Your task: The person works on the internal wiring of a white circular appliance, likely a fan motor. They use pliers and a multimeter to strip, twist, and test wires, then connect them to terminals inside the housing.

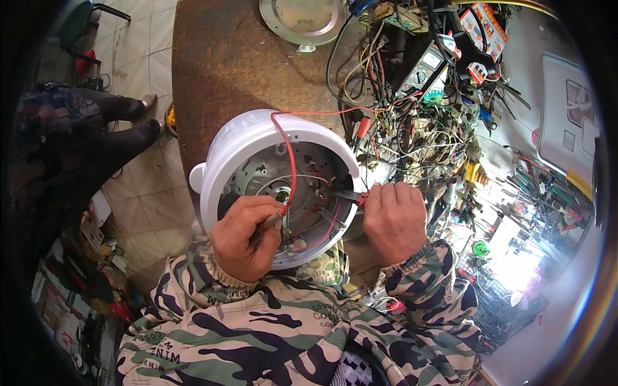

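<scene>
A white round appliance housing [248,132] leans tilted at the table's near edge, its hollow underside facing me. Wires, small metal parts and a pale curved tube show inside it. My left hand [248,238] is closed at the housing's lower left rim, pinching the end of a red test lead [291,161]. That lead loops over the rim from the cable heap on the right. Over the right rim, my right hand [394,222] grips red-handled pliers [347,194], whose dark metal jaws reach in near the wiring. Its fingers partly hide the handles.
A round metal plate [302,22] lies at the far side of the brown table [225,64]. To the right are tangled cables [418,145], a multimeter [425,71] and a red clip [364,127]. Another person's legs [119,119] show at the left.
</scene>
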### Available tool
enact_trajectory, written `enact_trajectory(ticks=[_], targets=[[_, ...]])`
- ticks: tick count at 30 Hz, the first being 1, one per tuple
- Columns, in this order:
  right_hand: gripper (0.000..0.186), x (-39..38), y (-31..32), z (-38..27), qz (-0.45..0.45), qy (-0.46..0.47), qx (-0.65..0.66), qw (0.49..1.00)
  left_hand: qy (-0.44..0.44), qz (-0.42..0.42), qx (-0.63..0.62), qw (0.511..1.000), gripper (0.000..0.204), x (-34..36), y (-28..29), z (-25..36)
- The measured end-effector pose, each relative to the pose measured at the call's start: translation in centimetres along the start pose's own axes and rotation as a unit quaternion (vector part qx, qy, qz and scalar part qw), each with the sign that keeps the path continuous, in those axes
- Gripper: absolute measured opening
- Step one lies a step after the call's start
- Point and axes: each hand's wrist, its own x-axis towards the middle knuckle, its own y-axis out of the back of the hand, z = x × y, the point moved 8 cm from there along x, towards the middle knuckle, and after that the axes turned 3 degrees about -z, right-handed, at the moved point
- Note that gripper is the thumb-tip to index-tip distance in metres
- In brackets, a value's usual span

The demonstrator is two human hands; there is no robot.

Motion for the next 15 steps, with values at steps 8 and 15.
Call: enact_trajectory(ticks=[8, 15], targets=[[0.026, 0.89, -0.07, 0.18, 0.018, 0.036, 0.006, 0.999, 0.015, 0.013, -0.005, 1.000, 0.021, -0.18, 0.02, -0.10], [0.028, 0.86, 0.48, 0.05, -0.017, 0.005, -0.005, 1.000, 0.025, 0.008, 0.002, 1.000, 0.024, 0.02, 0.12, -0.08]])
